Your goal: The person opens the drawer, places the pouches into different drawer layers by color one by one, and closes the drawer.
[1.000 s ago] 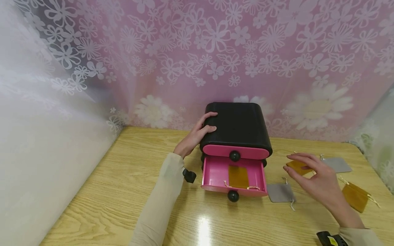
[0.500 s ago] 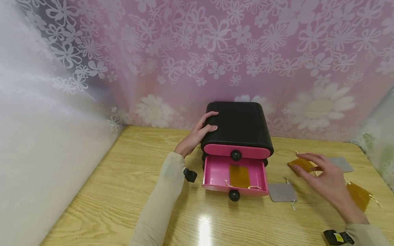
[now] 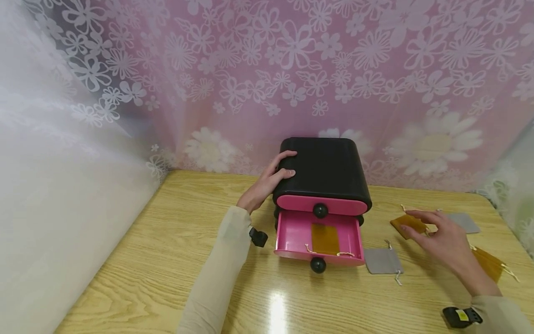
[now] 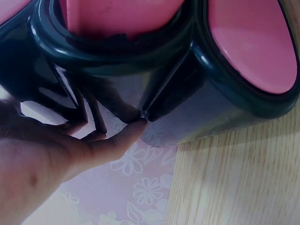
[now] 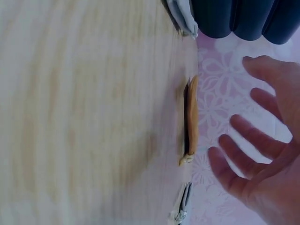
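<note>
My left hand [image 3: 263, 184] lies against the left side of a black and pink drawer unit [image 3: 327, 167], thumb and fingertips on its top edge. In the left wrist view its fingers [image 4: 124, 138] touch the glossy black side. The pink lower drawer [image 3: 289, 232] is pulled out, with a mustard drawstring pouch [image 3: 325, 239] lying flat inside. My right hand [image 3: 448, 241] hovers over another mustard pouch [image 3: 401, 226], partly hiding it. In the right wrist view, its loosely bent fingers [image 5: 255, 136] stand apart from that pouch [image 5: 192, 117] and hold nothing.
A grey pouch [image 3: 382, 260] lies right of the open drawer. Another grey pouch [image 3: 465, 222] and a mustard pouch [image 3: 488, 263], partly covered by my wrist, lie farther right. A flowered curtain [image 3: 250, 93] hangs behind the wooden table [image 3: 167, 260].
My right hand has moved slightly right and down over the mustard pouch, its fingers drawing a little closer together. The left hand and the drawer have stayed put.
</note>
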The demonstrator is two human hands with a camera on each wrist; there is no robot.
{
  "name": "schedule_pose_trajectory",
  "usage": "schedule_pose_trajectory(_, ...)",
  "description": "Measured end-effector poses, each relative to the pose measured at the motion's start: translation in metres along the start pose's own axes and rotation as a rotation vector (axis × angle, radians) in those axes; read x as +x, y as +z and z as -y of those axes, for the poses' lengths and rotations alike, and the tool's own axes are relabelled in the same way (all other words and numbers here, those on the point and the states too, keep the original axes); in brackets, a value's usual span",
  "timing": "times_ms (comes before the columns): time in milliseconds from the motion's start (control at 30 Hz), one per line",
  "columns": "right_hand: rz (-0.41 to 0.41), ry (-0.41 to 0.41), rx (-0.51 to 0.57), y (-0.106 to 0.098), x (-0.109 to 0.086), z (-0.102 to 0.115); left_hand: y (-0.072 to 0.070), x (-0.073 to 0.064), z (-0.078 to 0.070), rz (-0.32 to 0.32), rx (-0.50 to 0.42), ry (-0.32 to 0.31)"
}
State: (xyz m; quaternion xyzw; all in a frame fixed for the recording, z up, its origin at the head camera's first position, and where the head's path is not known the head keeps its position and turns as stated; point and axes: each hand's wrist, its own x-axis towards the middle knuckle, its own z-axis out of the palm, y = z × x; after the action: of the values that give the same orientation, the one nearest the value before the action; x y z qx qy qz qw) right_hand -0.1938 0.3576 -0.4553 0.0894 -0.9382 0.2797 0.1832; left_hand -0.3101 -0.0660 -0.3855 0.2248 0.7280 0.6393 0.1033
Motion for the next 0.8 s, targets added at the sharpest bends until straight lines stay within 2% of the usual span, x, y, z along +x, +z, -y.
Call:
schedule_pose_trajectory(167,0.127,0.048,-0.031,0.001,0.003,-0.009,-0.001,0.0,-0.001,0.008,0.003,-0.006)
schedule_pose_trajectory(333,0.197,0.112,-0.054,0.003,0.002,-0.017,0.0,-0.001,0.0,0.012,0.006,-0.007)
schedule_pose_trajectory(433,0.215,0.126,-0.062,0.005,0.001,-0.02,0.0,-0.001,0.001,0.008,0.01,-0.004)
schedule_pose_trajectory(667,0.194,0.083,-0.093,0.006,0.005,-0.023,0.0,-0.001,0.0,0.007,0.001,0.001)
schedule_pose_trajectory(800,0.208,0.088,-0.115,0.006,0.008,-0.023,0.0,-0.001,-0.001,0.011,-0.007,0.002)
